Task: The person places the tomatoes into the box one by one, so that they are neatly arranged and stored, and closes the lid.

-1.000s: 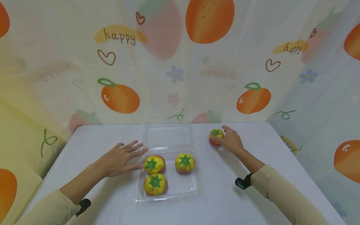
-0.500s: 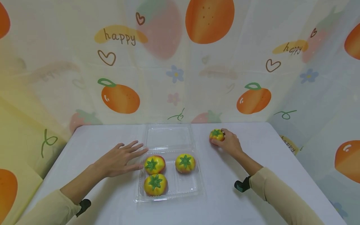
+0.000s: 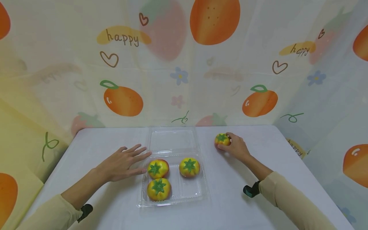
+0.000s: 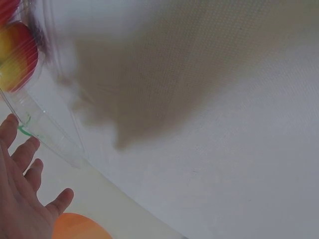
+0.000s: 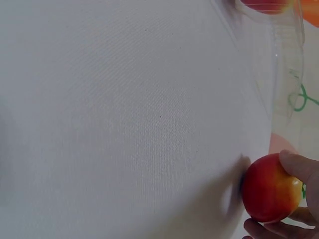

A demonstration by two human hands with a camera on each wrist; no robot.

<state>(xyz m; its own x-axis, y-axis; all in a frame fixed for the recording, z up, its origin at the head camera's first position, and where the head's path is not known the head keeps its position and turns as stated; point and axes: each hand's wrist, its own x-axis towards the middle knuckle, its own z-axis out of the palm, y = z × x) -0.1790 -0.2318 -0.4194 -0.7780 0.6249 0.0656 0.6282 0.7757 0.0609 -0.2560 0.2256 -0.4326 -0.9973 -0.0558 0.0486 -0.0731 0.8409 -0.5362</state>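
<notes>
In the head view my right hand [image 3: 236, 147] grips a red-and-yellow persimmon [image 3: 222, 138] with a green star-shaped top, right of the clear container. The right wrist view shows the thumb and fingers round the red side of this persimmon [image 5: 269, 190], its shadow on the cloth beside it. My left hand [image 3: 122, 164], fingers spread and holding nothing, hovers at the container's left edge. The clear plastic clamshell container [image 3: 187, 195] lies with its lid [image 3: 172, 140] folded back. Inside are a back left persimmon [image 3: 158, 168], a front left persimmon [image 3: 159, 189] and a back right persimmon [image 3: 189, 167].
A white cloth [image 3: 230, 204] covers the table, whose back edge meets a fruit-printed curtain [image 3: 178, 86]. More curtain hangs on both sides. A dark wrist device [image 3: 251, 189] sits at the right cuff, another dark wrist device [image 3: 85, 212] at the left.
My right hand's fingers have come in round the persimmon, which has shifted very slightly right and toward me. The left hand and the persimmons in the container stay where they were.
</notes>
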